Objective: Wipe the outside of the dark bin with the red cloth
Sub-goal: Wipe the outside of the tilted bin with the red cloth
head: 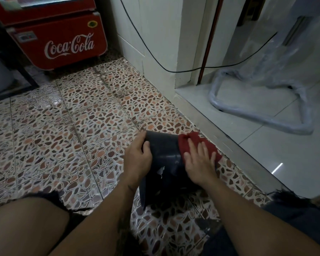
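Note:
The dark bin (pixel 163 150) lies on its side on the patterned floor, its base pointing away from me and its cracked, chipped rim toward me. My left hand (pixel 138 159) grips the bin's left side and steadies it. A red cloth (pixel 192 140) is draped over the bin's right side. My right hand (pixel 199 161) lies flat on the cloth with fingers spread, pressing it against the bin's wall. The bin's underside and inside are hidden.
A metal threshold strip (pixel 229 133) runs diagonally just right of the bin, with a white tiled floor beyond it. A plastic-wrapped frame (pixel 262 119) lies there. A red Coca-Cola cooler (pixel 63 41) stands far left. A black cable (pixel 174 70) hangs along the wall. My knees fill the bottom.

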Demonstrator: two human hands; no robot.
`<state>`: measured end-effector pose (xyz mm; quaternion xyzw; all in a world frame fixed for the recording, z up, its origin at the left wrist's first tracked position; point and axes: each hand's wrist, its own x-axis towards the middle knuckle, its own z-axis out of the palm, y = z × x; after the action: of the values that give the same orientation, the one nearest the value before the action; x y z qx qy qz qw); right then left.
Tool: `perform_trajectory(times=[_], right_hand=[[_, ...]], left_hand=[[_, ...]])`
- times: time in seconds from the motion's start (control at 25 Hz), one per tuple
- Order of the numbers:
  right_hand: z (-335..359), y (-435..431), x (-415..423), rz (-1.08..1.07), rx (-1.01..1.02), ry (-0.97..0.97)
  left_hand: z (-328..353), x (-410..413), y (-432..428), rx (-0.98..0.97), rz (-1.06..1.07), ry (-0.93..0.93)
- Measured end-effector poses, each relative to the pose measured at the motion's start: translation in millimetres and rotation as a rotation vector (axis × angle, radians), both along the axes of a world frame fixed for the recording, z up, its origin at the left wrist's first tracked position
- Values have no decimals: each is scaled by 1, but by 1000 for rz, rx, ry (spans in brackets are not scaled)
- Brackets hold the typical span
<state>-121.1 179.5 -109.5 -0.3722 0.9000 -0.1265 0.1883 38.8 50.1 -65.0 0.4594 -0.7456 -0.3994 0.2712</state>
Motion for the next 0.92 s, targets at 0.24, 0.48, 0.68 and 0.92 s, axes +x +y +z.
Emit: perform_trajectory(times=[0.24,0.48,0.68,0.92], right_hand=[[8,-28,-18,-226,144,-108],[26,-42,60,170,-82,-31],[6,1,42,242,-154,65],[-4,-1,6,-161,61,-35]], left_hand=[[-17,5,5,-31,-24,12],[-17,-3,-11,24,17,9],[-14,-6,-27,4,-36,-68],[-15,-9,-20,26,-4,-37]])
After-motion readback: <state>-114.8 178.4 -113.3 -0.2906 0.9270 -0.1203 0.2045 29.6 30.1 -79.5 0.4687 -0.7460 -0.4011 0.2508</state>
